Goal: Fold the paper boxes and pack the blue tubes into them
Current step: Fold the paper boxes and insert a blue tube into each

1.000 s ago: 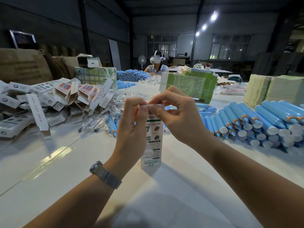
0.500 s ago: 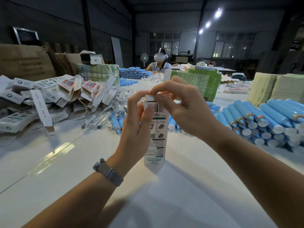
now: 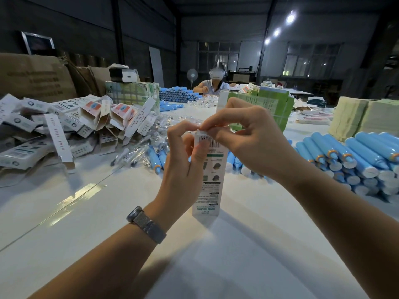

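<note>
Upright near the middle of the white bench (image 3: 64,212) stands a tall, narrow white printed paper box (image 3: 210,175), its base on the surface. Both hands work at its top: the left hand (image 3: 183,160) curls round the upper left side, thumb pressed on the front, while the right hand (image 3: 248,139) pinches the top flap between thumb and forefinger. Stacked blue plastic tubes (image 3: 354,160) lie toward the right edge, folded white cartons (image 3: 64,126) heaped toward the left.
</note>
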